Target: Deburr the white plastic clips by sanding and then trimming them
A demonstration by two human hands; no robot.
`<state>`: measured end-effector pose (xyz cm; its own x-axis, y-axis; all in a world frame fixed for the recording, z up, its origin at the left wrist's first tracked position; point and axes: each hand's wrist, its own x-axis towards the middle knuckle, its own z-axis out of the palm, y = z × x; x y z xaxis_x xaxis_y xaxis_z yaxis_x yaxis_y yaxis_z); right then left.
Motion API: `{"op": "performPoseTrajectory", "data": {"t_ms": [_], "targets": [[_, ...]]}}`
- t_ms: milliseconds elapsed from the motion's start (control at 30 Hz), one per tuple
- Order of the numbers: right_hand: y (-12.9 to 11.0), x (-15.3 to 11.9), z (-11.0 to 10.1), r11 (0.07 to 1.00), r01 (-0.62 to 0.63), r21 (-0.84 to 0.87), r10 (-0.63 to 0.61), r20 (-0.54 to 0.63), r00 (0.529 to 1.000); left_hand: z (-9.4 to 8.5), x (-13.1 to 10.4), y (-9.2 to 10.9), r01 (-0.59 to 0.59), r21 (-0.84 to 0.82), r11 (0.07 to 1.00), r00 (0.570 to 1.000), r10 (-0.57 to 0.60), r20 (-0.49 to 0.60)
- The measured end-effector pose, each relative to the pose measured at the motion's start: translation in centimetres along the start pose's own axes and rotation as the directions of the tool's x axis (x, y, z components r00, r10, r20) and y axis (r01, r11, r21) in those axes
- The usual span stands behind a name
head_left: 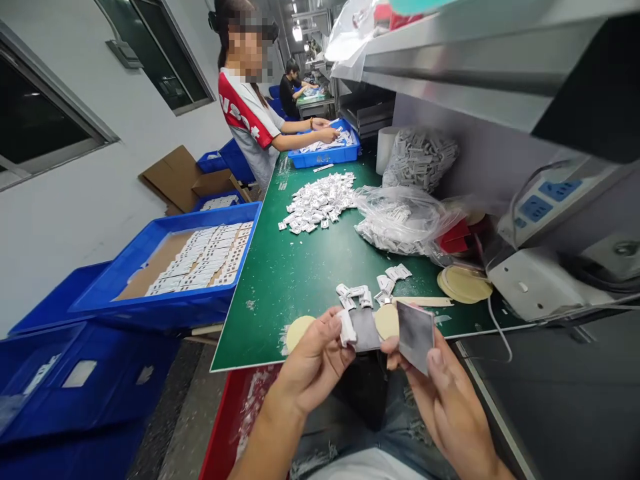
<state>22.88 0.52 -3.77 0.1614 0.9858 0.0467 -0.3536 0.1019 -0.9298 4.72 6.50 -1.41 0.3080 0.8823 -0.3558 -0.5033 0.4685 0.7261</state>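
Near the table's front edge, my left hand (320,350) pinches a small white plastic part (346,328) between thumb and fingers. My right hand (443,387) grips a flat dark grey square block (416,335), tilted upright. Between the hands lies another grey flat piece (367,329), with a round cream disc (387,323) beside it. A second cream disc (300,333) is at the table edge, partly behind my left hand. Just beyond the hands are several loose white parts (356,295) and a pale flat stick (423,301).
On the green table (260,280) are a large pile of white parts (320,202), filled plastic bags (400,220) and stacked discs (464,284). A blue tray (165,303) stands left. A person (255,127) works at a blue bin (325,157). A metal shelf overhangs the right.
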Motion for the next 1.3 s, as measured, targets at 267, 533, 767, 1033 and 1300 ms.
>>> {"op": "performPoseTrajectory", "data": {"t_ms": [267, 533, 767, 1033, 1300], "targets": [[-0.3, 3.5, 1.6, 0.29, 0.757, -0.586, -0.536, 0.556, 0.636, 0.2, -3.5, -0.8, 0.189, -0.328, 0.926, 0.981, -0.167, 0.094], [0.0, 5.0, 0.9, 0.424, 0.551, -0.719, -0.396, 0.401, 0.826, -0.4, -4.7, -0.5, -0.118, 0.134, 0.984, 0.993, 0.114, 0.039], [-0.3, 1.1, 2.5, 0.351, 0.687, -0.636, -0.546, 0.457, 0.702, -0.3, -5.5, -1.8, -0.492, 0.689, 0.532, 0.712, 0.701, -0.033], [0.2, 2.1, 2.4, 0.441, 0.504, -0.742, -0.356, 0.371, 0.858, -0.9, -5.2, -1.4, -0.585, 0.702, 0.406, 0.648, 0.755, 0.103], [-0.4, 0.5, 1.4, 0.6, 0.599, -0.531, -0.406, 0.444, 0.799, -0.8, -4.9, 0.0, -0.113, -0.161, 0.98, 0.993, 0.108, -0.04]]}}
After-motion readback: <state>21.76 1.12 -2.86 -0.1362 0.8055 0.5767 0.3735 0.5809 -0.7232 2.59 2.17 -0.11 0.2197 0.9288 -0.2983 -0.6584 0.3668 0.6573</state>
